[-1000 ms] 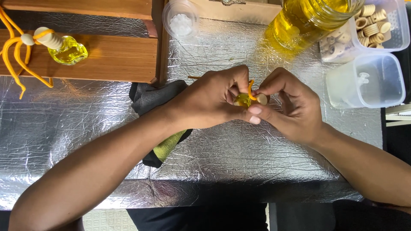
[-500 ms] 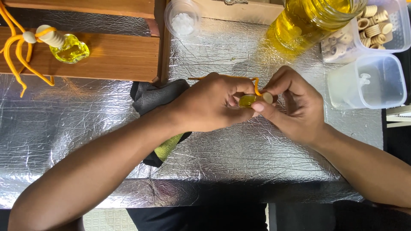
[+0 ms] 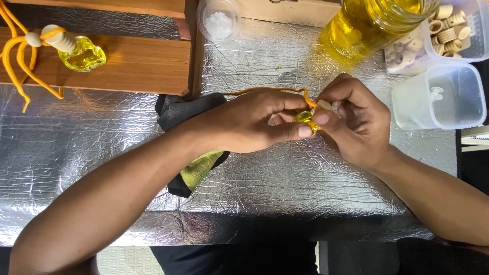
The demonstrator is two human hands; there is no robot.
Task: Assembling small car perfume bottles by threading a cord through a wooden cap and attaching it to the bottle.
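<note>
My left hand (image 3: 260, 122) grips a small glass bottle of yellow liquid (image 3: 304, 117) between thumb and fingers, over the foil-covered table (image 3: 305, 183). My right hand (image 3: 356, 122) pinches the bottle's wooden cap (image 3: 324, 105) and the orange cord (image 3: 265, 91) at its neck. The cord loops back over my left hand's knuckles. The two hands touch around the bottle, which is mostly hidden by fingers.
A finished yellow bottle with orange cord (image 3: 76, 51) lies on a wooden board (image 3: 132, 66) at left. A big jar of yellow liquid (image 3: 377, 20), a tub of wooden caps (image 3: 448, 30), an empty clear tub (image 3: 440, 97) and a small cup of white plugs (image 3: 219, 20) stand behind. A black-and-green cloth (image 3: 191, 168) lies under my left forearm.
Both hands shifted slightly toward me and to the right with the bottle. The cord now arches higher over my left hand, and my right fingers sit on the cap.
</note>
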